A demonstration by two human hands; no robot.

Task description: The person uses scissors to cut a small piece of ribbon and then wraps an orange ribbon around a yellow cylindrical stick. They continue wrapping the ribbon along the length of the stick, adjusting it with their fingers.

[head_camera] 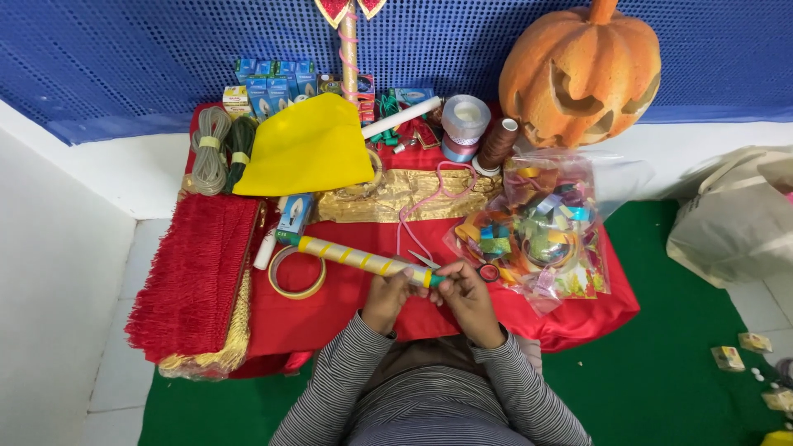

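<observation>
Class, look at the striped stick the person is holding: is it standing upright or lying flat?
Lying nearly flat. The striped stick stretches sideways over the red cloth, its near end held by the left hand and right hand.

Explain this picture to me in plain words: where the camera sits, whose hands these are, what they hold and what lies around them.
There is no machine here. The single picture comes from a camera worn on a person's head, looking straight down at their two bare hands and striped sleeves.

Both hands meet on one end of a long stick wrapped in cream and yellow stripes with green ends: the left hand grips it from below, the right hand pinches at its green tip.

The stick lies over a red cloth on the floor. On it are a roll of tape, a yellow paper sheet, red fringe trim and a clear bag of coloured paper pieces. A carved orange pumpkin stands behind, by the blue wall.
</observation>
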